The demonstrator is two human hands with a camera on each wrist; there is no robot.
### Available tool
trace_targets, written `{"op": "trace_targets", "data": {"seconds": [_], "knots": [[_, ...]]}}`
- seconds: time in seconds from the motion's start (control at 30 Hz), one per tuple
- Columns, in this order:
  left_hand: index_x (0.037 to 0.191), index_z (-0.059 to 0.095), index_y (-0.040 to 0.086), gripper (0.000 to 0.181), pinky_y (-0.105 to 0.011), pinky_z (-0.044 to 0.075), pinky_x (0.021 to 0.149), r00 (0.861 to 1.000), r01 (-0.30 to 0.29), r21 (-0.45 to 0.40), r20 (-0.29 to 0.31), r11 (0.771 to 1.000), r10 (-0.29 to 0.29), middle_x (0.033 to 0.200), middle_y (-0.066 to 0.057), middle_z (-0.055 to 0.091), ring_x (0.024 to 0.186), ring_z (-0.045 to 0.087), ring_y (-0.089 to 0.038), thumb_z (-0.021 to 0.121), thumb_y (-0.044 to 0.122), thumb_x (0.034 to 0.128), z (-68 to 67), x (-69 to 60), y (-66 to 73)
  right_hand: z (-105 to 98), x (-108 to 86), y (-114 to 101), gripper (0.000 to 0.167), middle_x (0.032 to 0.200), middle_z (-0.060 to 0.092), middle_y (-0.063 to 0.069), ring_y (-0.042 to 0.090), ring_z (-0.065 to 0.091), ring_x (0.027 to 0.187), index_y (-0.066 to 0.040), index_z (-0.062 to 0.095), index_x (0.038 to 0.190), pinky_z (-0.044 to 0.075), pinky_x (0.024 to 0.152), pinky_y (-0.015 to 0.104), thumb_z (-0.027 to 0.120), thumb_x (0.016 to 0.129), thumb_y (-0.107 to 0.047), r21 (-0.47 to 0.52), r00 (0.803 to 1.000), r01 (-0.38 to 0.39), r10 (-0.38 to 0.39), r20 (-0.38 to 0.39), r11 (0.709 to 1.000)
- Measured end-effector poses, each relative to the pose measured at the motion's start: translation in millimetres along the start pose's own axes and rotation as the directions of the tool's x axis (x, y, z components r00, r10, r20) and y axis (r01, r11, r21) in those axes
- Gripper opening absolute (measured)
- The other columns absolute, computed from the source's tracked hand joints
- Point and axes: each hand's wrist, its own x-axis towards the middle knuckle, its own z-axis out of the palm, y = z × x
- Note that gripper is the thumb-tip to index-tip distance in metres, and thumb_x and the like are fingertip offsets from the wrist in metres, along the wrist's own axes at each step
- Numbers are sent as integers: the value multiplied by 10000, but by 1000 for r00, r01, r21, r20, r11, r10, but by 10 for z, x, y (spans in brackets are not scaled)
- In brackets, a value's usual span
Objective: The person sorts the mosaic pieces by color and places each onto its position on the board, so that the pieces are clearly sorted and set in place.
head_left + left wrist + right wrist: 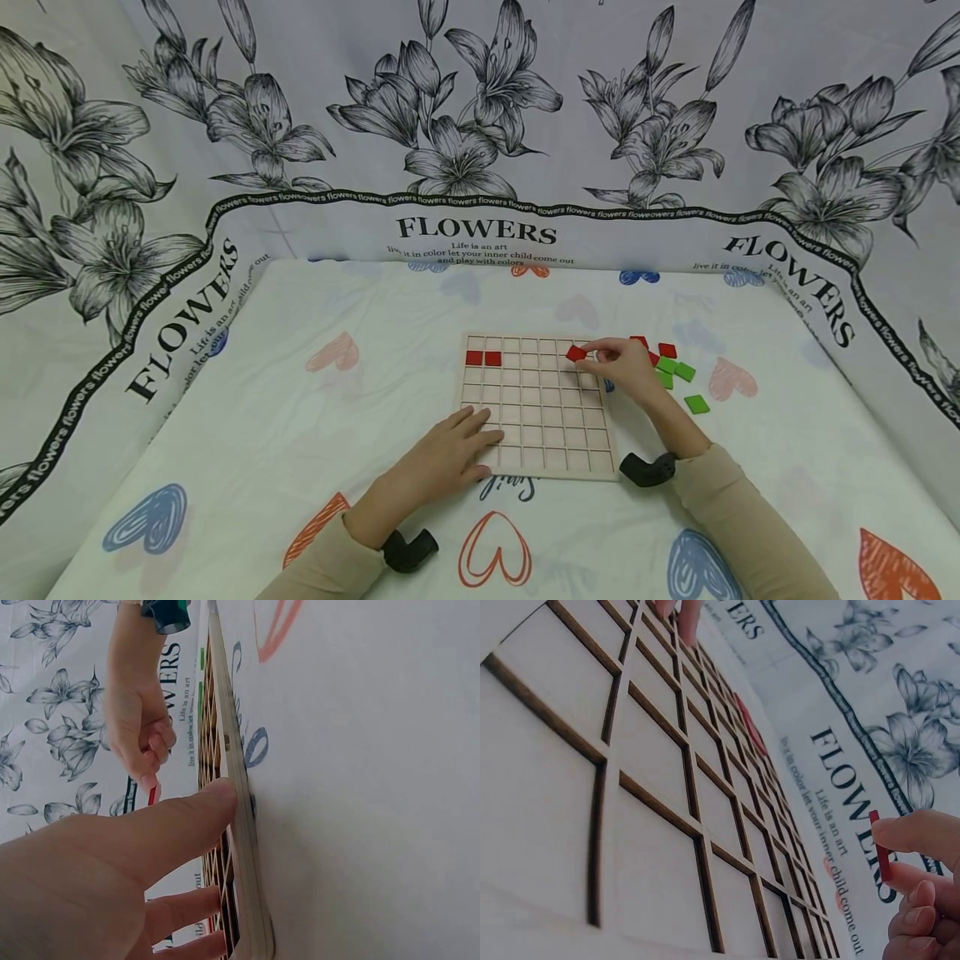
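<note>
Across a table point(375, 308) covered with white, heart-printed cloth lies one pale gridded board point(547, 417), divided by raised strips into many small square compartments. Behind it hangs a curtain point(645, 242) of black line-drawn lilies, with the word FLOWERS readable three times in the head view. A sleeve point(326, 562) ends at the left wrist and another sleeve point(738, 508) at the right; each wrist carries a black fitting, two in all, the right-hand fitting point(648, 469) just beside the board's near right corner and the left-hand fitting point(411, 551) over the cloth nearer the viewer.

The left hand point(446, 454) lies over the board's near left part with its fingers spread, covering several compartments, its thumb point(187, 821) at the near edge. Above the far right part of the board, the right hand point(626, 367) pinches one red tile point(576, 353) between thumb and forefinger, tilted and clear of the grid; its other fingers are curled in.

Two placed red tiles point(483, 358) sit side by side in compartments near the far left corner. Right of the board, partly behind the right hand, are three loose red tiles point(667, 350) and four green tiles point(685, 372), one green lying apart, nearer the viewer.
</note>
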Motion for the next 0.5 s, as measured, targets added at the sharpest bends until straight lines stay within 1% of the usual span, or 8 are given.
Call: {"op": "trace_targets", "data": {"seconds": [0.13,0.33,0.5], "knots": [[1347,549,143,453,-503,382,1127,1000,1,-7,3,1000,-1,1490,-170,453,1403,398,-391,612,309,930,-10,2,4,25,11,-45,334,642,421,-31,106,410,625,-12,718,1059,316,524,224,773,814,-233,18,1000,-25,25,13,1000],[1357,546,151,459,-491,373,1138,1000,0,-1,8,1000,0,1491,-168,453,1405,399,-384,605,315,933,-12,1,5,62,20,-84,337,660,438,-33,138,430,668,-31,717,1077,312,516,219,768,819,-243,9,998,-58,58,25,998],[1357,547,151,460,-483,375,1138,1000,0,13,10,1000,-1,1486,-168,460,1403,404,-381,607,316,932,-8,1,2,102,33,-107,335,656,427,-30,129,409,651,-28,716,1072,289,499,224,770,816,-238,22,998,-44,43,53,999]]}}
